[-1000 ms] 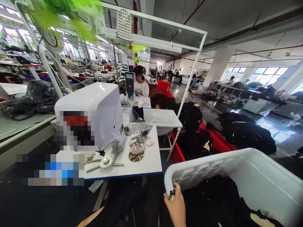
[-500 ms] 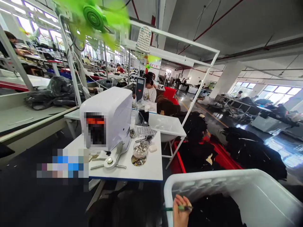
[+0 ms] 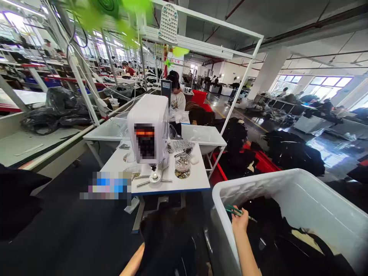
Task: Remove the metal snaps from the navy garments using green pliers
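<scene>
My right hand [image 3: 240,220] reaches over the inside of a white plastic bin [image 3: 299,176]. Its fingers are closed around a thin green-handled tool [image 3: 233,209] with a narrow pale tip. Below that hand, black cloth pieces [image 3: 267,214] lie heaped in the bin. At the bottom edge, part of my left hand [image 3: 138,256] shows against a dark cloth [image 3: 166,234]; its fingers are hidden by the fabric. Ahead stands a white snap-fastening machine [image 3: 148,111] on a small white table [image 3: 198,180], with a round metal piece [image 3: 155,177] at its front.
A clear dish [image 3: 182,163] of small metal parts stands right of the machine. A green fan [image 3: 107,7] spins overhead on a white frame [image 3: 244,82]. Behind the bin are a red crate [image 3: 263,163] and black cloth piles [image 3: 293,153]. A person [image 3: 176,97] sits beyond the machine.
The view has shifted, showing more of the bin. My right hand has moved from the bin's near rim further over its inside, still with the green tool. My left hand and the dark cloth have come into sight.
</scene>
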A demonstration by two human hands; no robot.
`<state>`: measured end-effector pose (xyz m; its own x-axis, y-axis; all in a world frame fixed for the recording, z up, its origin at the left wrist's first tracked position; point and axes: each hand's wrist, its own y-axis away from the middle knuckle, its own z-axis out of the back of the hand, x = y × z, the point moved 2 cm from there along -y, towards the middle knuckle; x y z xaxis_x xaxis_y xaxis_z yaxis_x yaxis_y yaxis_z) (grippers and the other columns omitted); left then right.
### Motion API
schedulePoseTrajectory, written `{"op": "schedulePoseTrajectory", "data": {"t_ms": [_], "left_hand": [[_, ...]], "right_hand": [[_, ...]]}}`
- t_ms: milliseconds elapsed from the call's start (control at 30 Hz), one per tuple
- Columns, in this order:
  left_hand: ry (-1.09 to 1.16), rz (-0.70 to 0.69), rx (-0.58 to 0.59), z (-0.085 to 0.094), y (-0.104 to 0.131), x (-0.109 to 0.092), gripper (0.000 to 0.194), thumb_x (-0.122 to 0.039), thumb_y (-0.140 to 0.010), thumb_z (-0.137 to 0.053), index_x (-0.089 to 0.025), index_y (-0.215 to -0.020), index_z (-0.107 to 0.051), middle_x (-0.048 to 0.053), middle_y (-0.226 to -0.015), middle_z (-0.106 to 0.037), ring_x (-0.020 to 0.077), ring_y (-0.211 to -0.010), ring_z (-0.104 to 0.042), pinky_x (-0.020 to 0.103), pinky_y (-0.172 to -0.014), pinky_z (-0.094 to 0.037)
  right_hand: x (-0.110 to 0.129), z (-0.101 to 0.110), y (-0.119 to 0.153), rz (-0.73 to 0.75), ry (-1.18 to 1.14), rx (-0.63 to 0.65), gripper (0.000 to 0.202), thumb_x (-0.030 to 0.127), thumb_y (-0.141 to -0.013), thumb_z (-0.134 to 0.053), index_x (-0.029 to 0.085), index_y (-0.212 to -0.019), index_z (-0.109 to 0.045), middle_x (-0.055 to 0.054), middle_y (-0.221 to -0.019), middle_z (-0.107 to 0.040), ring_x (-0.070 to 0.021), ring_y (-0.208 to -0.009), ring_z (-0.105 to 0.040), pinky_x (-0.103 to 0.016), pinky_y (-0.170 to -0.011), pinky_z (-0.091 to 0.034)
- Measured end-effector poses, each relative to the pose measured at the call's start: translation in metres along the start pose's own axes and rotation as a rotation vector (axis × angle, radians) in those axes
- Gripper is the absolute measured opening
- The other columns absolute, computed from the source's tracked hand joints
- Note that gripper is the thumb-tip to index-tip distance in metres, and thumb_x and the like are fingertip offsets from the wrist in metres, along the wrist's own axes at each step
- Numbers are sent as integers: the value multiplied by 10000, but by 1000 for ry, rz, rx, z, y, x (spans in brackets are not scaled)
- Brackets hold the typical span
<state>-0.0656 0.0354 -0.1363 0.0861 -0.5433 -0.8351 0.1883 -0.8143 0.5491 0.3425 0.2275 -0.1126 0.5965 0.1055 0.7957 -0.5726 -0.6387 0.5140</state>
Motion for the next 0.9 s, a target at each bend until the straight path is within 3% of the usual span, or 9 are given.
{"op": "schedulePoseTrajectory", "data": {"t_ms": [100,167,267,433,500,567,667,800,900], "left_hand": [[91,-33,30,-12,-4,-4,640,-791,-383,-623,-286,-771,-679,35,-1107,-702,330,-1340,-388,373,-1108,-347],[54,-78,59,-18,-9,-6,693,-750,-378,-673,-241,-849,-672,73,-1104,-700,348,-1280,-464,391,-1067,-408],[-132,-182,23,-25,-16,-12,737,-642,-505,-670,-165,-1063,-610,125,-1191,-655,329,-1231,-520,384,-1046,-430],[-570,-173,-226,-44,-18,-17,621,-463,-664,-556,-127,-1186,-537,182,-1170,-606,376,-1182,-530,491,-994,-427],[-622,-162,-328,-53,-14,-17,594,-455,-661,-544,-124,-1154,-560,193,-1130,-575,404,-1163,-509,522,-947,-437],[-546,-201,-415,-58,-7,-19,525,-480,-644,-548,-149,-1049,-595,185,-1135,-542,413,-1158,-484,549,-936,-428],[-323,-369,-479,-56,6,-30,412,-523,-655,-535,-171,-862,-586,188,-1158,-541,394,-1154,-484,568,-968,-397],[-238,-452,-395,-43,24,-58,452,-568,-751,-515,-189,-988,-579,88,-974,-650,266,-950,-610,436,-900,-476],[-191,-745,-460,-35,45,-92,265,-434,-813,-581,-192,-918,-604,59,-921,-662,212,-880,-625,360,-823,-500]], "right_hand": [[3,10,-5,-130,-86,-57,165,365,-811,-371,205,-777,-347,31,-702,-450,-121,-639,-569,-268,-585,-490],[4,15,-5,-197,-133,-74,224,407,-871,-327,200,-792,-358,22,-711,-433,-119,-648,-551,-269,-583,-483],[3,19,-4,-263,-173,-66,251,435,-884,-345,195,-813,-367,5,-755,-460,-119,-656,-536,-289,-601,-483],[2,16,1,-254,-180,50,178,400,-817,-329,223,-839,-323,-8,-828,-510,-149,-687,-577,-393,-639,-517],[4,12,3,-238,-175,111,177,399,-787,-331,234,-846,-312,-15,-867,-534,-164,-715,-596,-430,-654,-521],[6,8,5,-222,-169,156,181,399,-762,-344,237,-831,-300,-20,-893,-550,-170,-743,-609,-434,-665,-520],[8,6,6,-195,-160,183,195,398,-730,-370,235,-803,-294,-14,-897,-560,-167,-746,-613,-413,-662,-515],[9,5,6,-134,-138,180,210,403,-698,-386,234,-796,-309,9,-845,-559,-151,-682,-595,-388,-644,-507],[11,2,12,-73,-123,189,204,393,-693,-380,235,-811,-329,25,-806,-554,-127,-632,-567,-353,-644,-506]]}}
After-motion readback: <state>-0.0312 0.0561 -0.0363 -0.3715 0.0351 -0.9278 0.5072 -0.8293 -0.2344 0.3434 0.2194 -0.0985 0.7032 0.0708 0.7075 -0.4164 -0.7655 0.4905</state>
